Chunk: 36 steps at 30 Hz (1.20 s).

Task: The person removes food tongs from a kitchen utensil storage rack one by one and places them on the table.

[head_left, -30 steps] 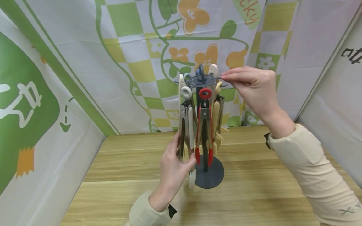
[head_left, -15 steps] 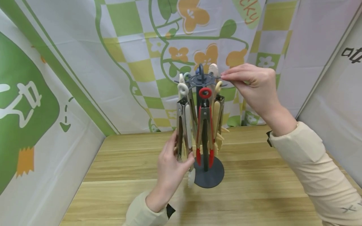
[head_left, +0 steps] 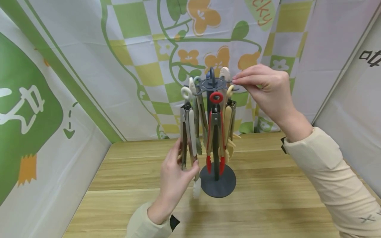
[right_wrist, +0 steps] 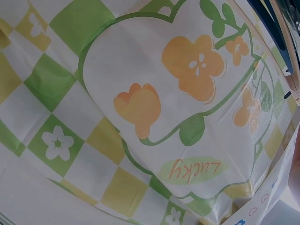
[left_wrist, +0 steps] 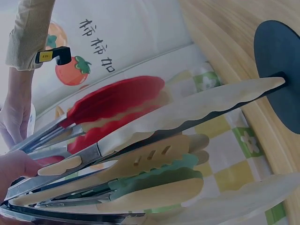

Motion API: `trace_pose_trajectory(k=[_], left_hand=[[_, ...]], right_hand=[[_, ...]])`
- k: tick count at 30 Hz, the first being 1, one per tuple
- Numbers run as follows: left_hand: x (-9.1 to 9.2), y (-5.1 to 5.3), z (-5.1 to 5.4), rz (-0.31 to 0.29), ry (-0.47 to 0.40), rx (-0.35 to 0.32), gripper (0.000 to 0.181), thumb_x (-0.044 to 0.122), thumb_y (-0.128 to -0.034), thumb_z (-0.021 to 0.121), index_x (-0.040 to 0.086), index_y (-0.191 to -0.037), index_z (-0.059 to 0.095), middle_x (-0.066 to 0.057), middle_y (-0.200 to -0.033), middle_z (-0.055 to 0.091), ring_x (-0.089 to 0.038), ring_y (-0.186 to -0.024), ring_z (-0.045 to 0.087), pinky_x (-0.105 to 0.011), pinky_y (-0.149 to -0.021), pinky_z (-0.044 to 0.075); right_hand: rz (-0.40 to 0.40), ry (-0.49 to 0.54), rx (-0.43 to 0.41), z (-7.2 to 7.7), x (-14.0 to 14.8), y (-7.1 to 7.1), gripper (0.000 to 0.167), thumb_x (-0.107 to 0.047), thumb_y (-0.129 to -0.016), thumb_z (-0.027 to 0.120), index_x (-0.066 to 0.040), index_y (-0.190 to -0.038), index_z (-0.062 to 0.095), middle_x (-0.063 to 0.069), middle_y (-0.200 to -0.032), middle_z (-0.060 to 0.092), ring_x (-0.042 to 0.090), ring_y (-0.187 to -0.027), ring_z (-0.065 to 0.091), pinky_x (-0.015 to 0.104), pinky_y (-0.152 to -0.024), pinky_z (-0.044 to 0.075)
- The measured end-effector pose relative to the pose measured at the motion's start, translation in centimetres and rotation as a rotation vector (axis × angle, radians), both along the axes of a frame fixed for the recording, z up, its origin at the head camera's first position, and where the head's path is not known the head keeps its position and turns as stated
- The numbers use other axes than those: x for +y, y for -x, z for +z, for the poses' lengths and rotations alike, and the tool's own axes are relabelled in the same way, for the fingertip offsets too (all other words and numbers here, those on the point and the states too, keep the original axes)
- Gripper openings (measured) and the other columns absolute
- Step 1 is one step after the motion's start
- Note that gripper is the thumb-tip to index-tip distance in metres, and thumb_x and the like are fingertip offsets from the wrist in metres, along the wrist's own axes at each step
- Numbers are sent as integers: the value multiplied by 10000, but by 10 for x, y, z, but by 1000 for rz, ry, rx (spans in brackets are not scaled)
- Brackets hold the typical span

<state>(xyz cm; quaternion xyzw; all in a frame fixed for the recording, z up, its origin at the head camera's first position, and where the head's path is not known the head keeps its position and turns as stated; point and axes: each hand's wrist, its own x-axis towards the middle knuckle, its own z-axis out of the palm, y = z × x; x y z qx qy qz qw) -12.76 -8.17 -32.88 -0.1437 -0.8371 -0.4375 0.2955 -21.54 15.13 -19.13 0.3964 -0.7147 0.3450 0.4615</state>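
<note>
White-tipped steel tongs (head_left: 192, 132) with a white ring are held in my left hand (head_left: 174, 175), thumb on the near side. Their ring stands at the left edge of the dark rack's hooked top (head_left: 212, 85); whether it touches a hook I cannot tell. In the left wrist view the pale scalloped tongs head (left_wrist: 197, 108) points toward the black round base (left_wrist: 281, 61). At the rack's right side, my right hand (head_left: 265, 84) pinches a hook end. Red tongs (head_left: 215, 132) hang at the front, yellow-handled tongs (head_left: 228, 119) beside them.
Green-tipped tongs (left_wrist: 154, 183) and a slotted tan utensil (left_wrist: 159, 152) are on the rack too. A wooden table (head_left: 268, 205) carries the round base. Behind it hangs a patterned cloth (head_left: 148, 76), with a white side wall (head_left: 351, 109) at the right.
My left hand has moved left with the white tongs, whose ring has shifted left beside the rack's top. My right hand keeps its pinch on the hook, barely moving.
</note>
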Motion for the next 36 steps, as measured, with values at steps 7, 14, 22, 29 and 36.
trace_pose_trajectory(k=[7, 14, 22, 29, 36], left_hand=[[-7, 0, -1, 2, 1, -41, 664, 28, -680, 728, 12, -1285, 456, -109, -1101, 582, -215, -980, 586, -257, -720, 544], [-13, -1, -1, 31, 23, -84, 667, 55, -677, 743, 4, -1276, 455, -120, -1099, 583, -243, -955, 601, -255, -700, 547], [-20, 1, -3, 57, 73, -140, 634, 90, -684, 746, -5, -1246, 468, -137, -1076, 596, -271, -900, 610, -277, -652, 558], [-25, 3, -6, 53, 114, -179, 637, 98, -680, 753, -6, -1237, 462, -123, -1052, 601, -261, -883, 605, -287, -659, 553], [-31, 3, -7, 60, 165, -224, 654, 122, -686, 752, -20, -1246, 446, -128, -1047, 604, -262, -884, 604, -343, -702, 537]], right_hand=[[24, 10, 7, 0, -1, 1, 145, 120, -765, 641, 9, -729, 727, 95, -793, 697, 119, -801, 630, 167, -777, 491], [30, 11, 7, -1, -1, 1, 173, 139, -765, 625, 6, -721, 727, 94, -790, 698, 122, -803, 632, 172, -781, 492], [27, 11, 3, -1, 1, 1, 167, 132, -763, 632, 4, -716, 727, 93, -788, 699, 120, -801, 634, 177, -790, 493], [15, 8, 1, 0, 1, 1, 162, 116, -770, 636, -3, -712, 729, 89, -787, 700, 143, -790, 642, 175, -793, 493], [1, -3, -6, 0, 1, 1, 173, 132, -762, 633, -4, -714, 728, 88, -790, 700, 116, -795, 637, 168, -790, 492]])
